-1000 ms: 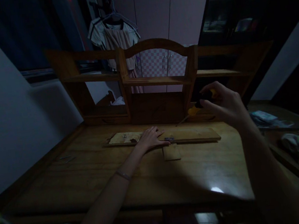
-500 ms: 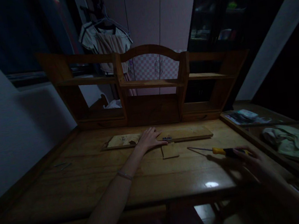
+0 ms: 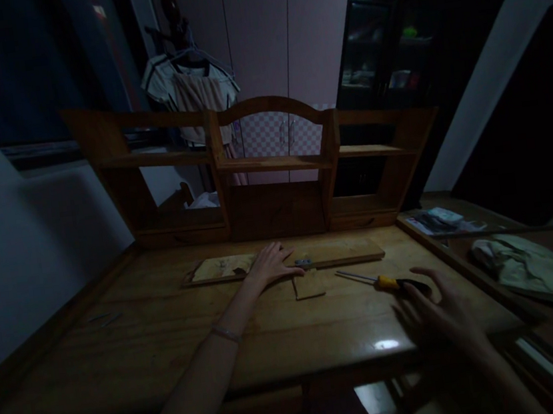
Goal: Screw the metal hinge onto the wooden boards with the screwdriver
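Observation:
A long narrow wooden board (image 3: 347, 250) lies across the desk, with a small metal hinge-like piece (image 3: 302, 261) on it near the middle. My left hand (image 3: 269, 265) rests on the board just left of that metal piece, its fingers spread. In front of the board is a small square wood piece (image 3: 309, 287). To its right a screwdriver (image 3: 387, 281) with a yellow and black handle lies on the desk, its shaft pointing left. My right hand (image 3: 437, 305) is at the handle's end, thumb and fingers apart around it and not closed on it.
A wooden shelf unit (image 3: 271, 164) stands along the back of the desk (image 3: 173, 354). Two thin sticks or metal bits (image 3: 105, 319) lie at the left. Folded pale cloth (image 3: 537, 276) lies beyond the desk's raised right edge. The room is dim.
My right hand has loosened from the screwdriver, which now lies on the desk; the fingers have spread apart. My left hand stays on the board. The view has shifted slightly.

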A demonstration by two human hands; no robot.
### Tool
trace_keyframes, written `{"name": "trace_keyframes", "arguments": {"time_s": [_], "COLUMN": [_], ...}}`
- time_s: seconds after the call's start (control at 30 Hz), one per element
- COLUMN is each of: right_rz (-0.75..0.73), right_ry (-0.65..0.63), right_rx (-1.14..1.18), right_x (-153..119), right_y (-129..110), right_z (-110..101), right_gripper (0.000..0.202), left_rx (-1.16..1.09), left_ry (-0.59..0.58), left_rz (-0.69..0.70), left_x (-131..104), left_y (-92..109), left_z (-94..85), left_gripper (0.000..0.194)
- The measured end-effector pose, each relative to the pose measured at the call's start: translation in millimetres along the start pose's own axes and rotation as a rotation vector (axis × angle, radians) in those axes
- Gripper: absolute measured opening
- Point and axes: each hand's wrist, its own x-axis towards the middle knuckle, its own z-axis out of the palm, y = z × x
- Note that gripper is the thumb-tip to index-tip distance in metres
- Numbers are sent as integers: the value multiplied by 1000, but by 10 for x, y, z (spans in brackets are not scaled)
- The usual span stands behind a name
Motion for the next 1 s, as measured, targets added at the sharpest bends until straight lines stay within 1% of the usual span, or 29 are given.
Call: {"name": "trace_keyframes", "arguments": {"time_s": [0.03,0.07,0.17,0.23,0.27,0.33,0.4,0.43,0.47,0.53,0.63,0.7,0.8,0.9,1.0], "right_rz": [-54,-79,-119,-155,-158,-180,-191,-224,-228,-266,-264,-252,-220,-189,-213], "right_ry": [56,80,-1,-71,-82,-114,-169,-231,-257,-296,-332,-345,-352,-378,-433], "right_rx": [-43,-49,23,55,49,-92,-281,-339,-379,-421,-423,-413,-406,-422,-449], "right_x": [-33,-62,-103,-95,-86,-68,-55,-50,-44,-26,14,44,69,21,-145], "right_y": [-154,-315,-781,-1040,-1149,-1328,-1462,-1515,-1560,-1634,-1724,-1779,-1849,-1878,-1841], "right_z": [44,102,349,556,666,888,1096,1187,1266,1385,1476,1505,1527,1477,1319], "right_gripper": [43,41,31,29,30,40,62,72,80,87,95,99,96,90,87], "left_rx": [0,0,3,1,-2,-5,-5,-3,0,5,6,2,-7,-17,-30], "left_ry": [1,0,-5,-7,-9,-12,-20,-23,-28,-37,-46,-45,-34,-16,-3], "left_rz": [4,9,13,9,8,12,18,18,17,16,4,2,17,23,25], "left_x": [-6,-11,-15,-10,-6,3,13,18,22,31,38,36,24,11,2], "left_y": [4,8,15,12,9,-1,-13,-19,-24,-36,-49,-53,-46,-30,-20], "left_z": [-5,-10,-21,-18,-13,0,13,20,27,40,55,55,38,17,15], "left_gripper": [95,96,97,97,97,97,96,96,95,95,98,96,90,93,99]}}
